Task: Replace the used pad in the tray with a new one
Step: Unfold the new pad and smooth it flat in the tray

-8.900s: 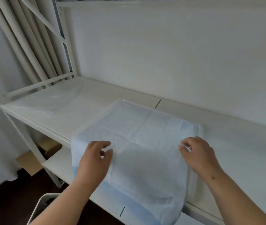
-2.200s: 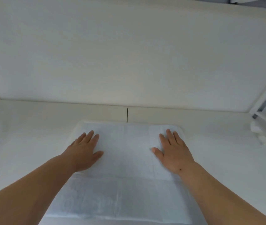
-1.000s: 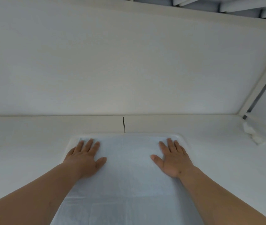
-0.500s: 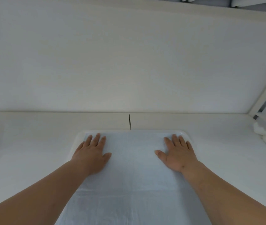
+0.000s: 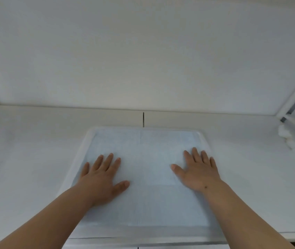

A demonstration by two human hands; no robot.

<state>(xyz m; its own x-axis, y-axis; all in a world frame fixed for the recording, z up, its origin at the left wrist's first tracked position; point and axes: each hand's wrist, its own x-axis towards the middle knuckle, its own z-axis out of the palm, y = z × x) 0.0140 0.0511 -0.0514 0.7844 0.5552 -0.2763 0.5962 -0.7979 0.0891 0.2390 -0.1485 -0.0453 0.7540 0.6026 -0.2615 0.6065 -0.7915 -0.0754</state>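
A pale blue-white pad (image 5: 146, 155) lies spread flat inside a shallow white tray (image 5: 83, 146) on the white shelf. My left hand (image 5: 101, 178) rests palm down on the pad's left half, fingers apart. On the right half my right hand (image 5: 197, 171) lies flat the same way. Neither hand holds anything. The pad's near edge runs over the tray's front toward the shelf edge.
The white shelf (image 5: 26, 159) stretches left and right of the tray, with a white back wall (image 5: 143, 60) close behind. A crumpled white wad (image 5: 287, 139) lies at the far right by the frame post. A dark seam (image 5: 143, 119) marks the shelf behind the tray.
Both hands have slid back toward me along the pad, from its far edge to its middle, staying flat. More of the pad's far part shows.
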